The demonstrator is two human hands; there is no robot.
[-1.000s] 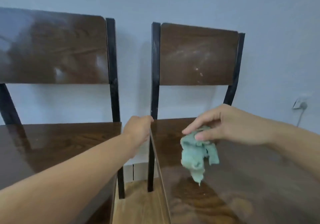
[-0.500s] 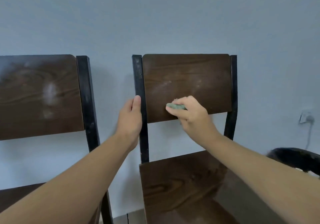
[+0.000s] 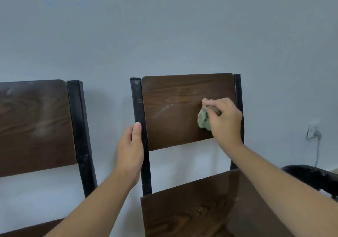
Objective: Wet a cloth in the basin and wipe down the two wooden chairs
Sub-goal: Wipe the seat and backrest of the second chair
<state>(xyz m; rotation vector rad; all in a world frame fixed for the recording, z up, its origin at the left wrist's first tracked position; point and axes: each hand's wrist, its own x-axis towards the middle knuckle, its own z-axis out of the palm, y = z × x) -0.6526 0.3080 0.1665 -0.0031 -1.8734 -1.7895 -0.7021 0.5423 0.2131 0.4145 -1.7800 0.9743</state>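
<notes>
Two dark wooden chairs with black metal frames stand side by side against a pale wall. The right chair's backrest (image 3: pixel 175 108) carries pale dusty streaks near its middle. My right hand (image 3: pixel 225 119) presses a bunched pale green cloth (image 3: pixel 203 120) against the right part of that backrest. My left hand (image 3: pixel 130 150) grips the black left post (image 3: pixel 140 127) of the same chair, thumb up along it. The right chair's seat (image 3: pixel 192 209) lies below. The left chair's backrest (image 3: pixel 34 125) also has whitish smears. No basin is recognisable.
A dark rounded object (image 3: pixel 314 176) sits at the right edge, only partly seen. A wall socket with a plug and cord (image 3: pixel 313 132) is on the wall to the right. A narrow gap separates the two chairs.
My right hand lifted the cloth from above the seat to the backrest and has slid it from the left-centre to the right side. My left hand rose from the seat edge onto the post.
</notes>
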